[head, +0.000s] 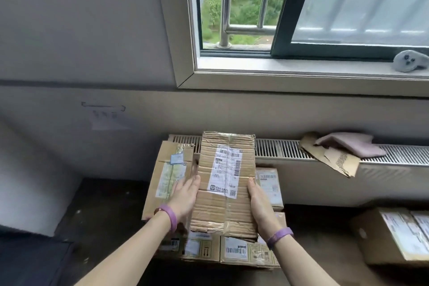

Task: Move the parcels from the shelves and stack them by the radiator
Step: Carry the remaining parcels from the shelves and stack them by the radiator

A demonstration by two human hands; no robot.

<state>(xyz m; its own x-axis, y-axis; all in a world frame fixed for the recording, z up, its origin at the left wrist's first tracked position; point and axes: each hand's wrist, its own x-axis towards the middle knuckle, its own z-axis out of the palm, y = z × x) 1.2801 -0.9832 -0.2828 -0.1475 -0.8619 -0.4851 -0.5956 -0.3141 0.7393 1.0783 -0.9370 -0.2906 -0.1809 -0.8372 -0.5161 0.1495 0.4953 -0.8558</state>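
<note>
Left hand (185, 195) and right hand (260, 206) press straight fingers (193, 181) against opposite sides of the parcel (226, 183).

Left hand (185, 195), right hand (258, 205), flat, palms facing inward

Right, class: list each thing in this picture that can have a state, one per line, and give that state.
Window: partly slid open.
Held parcel: taped shut, crumpled, pressed between both hands.
Left hand: flat on the parcel's left side.
Right hand: flat on its right side.
Tall box: standing on end, taped shut.
Cardboard scrap: torn, lying on the radiator.
Cloth: crumpled on the radiator.
</note>
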